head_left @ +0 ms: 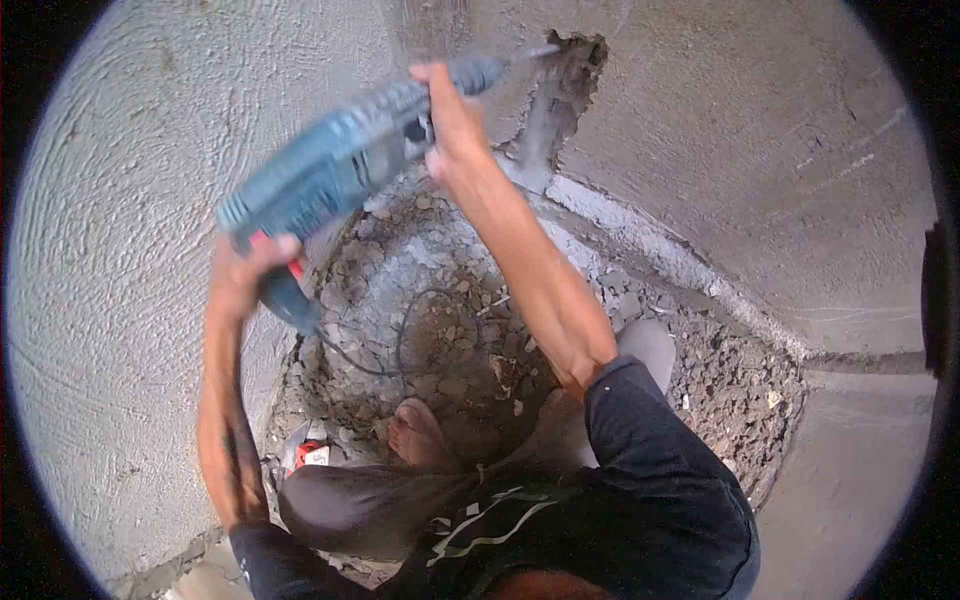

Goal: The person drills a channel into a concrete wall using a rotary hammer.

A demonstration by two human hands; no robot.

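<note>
A blue-green rotary hammer drill [335, 160] points up and right, slightly blurred by motion. My left hand [245, 275] is wrapped round its rear handle near the red trigger. Further forward, my right hand [455, 120] grips the drill just behind its chuck. The thin bit [530, 54] reaches the upper left edge of a rough, chiselled channel [572, 85] in the grey plaster wall [740, 130]. Pale dust blurs the channel's lower part. A dark cable [350, 362] runs down from the handle and loops over the rubble.
Broken plaster and rubble [450, 340] cover the ground around my bare foot [417, 432]. A ledge [640, 232] runs along the wall's base toward the right. A red and white packet [312, 453] lies beside my knee. Textured plaster wall [130, 250] rises on the left.
</note>
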